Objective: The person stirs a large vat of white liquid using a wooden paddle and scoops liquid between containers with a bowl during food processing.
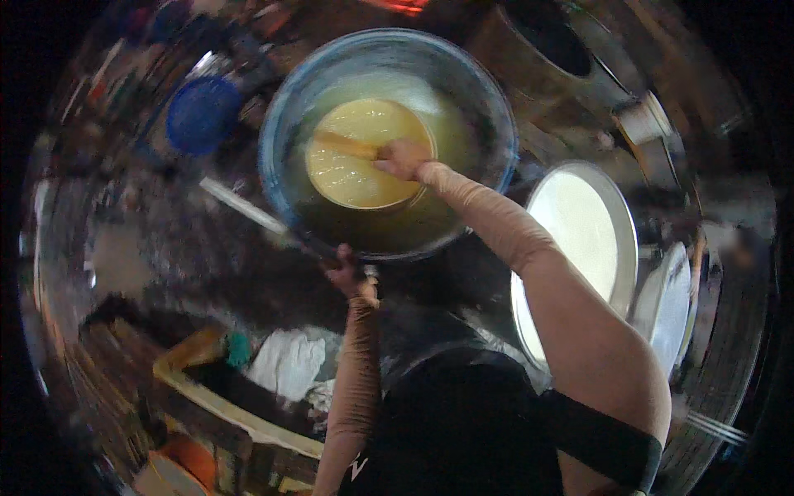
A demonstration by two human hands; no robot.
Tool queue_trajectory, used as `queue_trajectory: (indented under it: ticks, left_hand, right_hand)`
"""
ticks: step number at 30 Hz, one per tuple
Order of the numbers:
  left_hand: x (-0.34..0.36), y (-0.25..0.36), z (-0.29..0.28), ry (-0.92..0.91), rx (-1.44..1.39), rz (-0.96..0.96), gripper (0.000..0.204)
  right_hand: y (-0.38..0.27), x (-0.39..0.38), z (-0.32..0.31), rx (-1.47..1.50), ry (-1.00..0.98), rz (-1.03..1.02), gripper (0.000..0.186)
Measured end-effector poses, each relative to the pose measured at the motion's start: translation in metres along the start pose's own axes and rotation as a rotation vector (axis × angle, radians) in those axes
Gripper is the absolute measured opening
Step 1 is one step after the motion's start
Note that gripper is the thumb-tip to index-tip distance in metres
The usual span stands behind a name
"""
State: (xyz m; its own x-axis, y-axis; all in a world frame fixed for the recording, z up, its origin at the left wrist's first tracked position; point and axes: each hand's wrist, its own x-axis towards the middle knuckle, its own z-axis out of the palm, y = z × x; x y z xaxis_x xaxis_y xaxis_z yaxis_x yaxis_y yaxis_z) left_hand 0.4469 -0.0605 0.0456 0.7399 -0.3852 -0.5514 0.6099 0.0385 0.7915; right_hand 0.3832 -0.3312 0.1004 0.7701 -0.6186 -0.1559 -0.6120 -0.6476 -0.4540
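Observation:
A wide metal basin (pixel 285 107) stands at the top middle, with cloudy greenish-yellow liquid inside. Within it is a smaller round container (pixel 310 178) filled with pale yellow liquid (pixel 364 186). My right hand (pixel 404 159) reaches over this container, fingers closed round a flat wooden stick (pixel 347 146) that lies across the liquid toward the left. Near the basin's lower left rim, my left hand (pixel 351 274) is closed on the dark handle of a long, pale, knife-like blade (pixel 244 207). The blade points up and left, outside the basin; motion blurs it.
At the right lies a large round pan (pixel 626 240) with white contents, a pale tray (pixel 672 289) beside it. A big metal pot (pixel 529 50) stands at the upper right. A blue round object (pixel 203 116) sits upper left. Lower left are a wooden frame (pixel 223 405) and white cloth (pixel 289 364).

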Motion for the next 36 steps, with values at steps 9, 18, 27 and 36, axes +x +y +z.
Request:
queue_trajectory:
  ticks: [9,18,27,36]
  left_hand:
    - [-0.011,0.000,0.027,0.067,0.011,0.166,0.043]
    - [-0.025,0.029,0.029,0.150,0.291,-0.010,0.062]
    - [-0.011,-0.019,0.063,0.016,0.424,0.133,0.059]
    - [0.059,-0.037,0.039,-0.113,0.699,0.375,0.057]
  right_hand:
    - [-0.012,-0.126,-0.130,0.142,0.191,-0.049,0.041]
    - [0.028,-0.331,-0.207,0.178,0.329,0.095,0.037]
    - [0.141,-0.549,-0.163,0.058,0.324,0.414,0.033]
    - [0.259,-0.699,-0.091,-0.134,0.126,0.636,0.029]
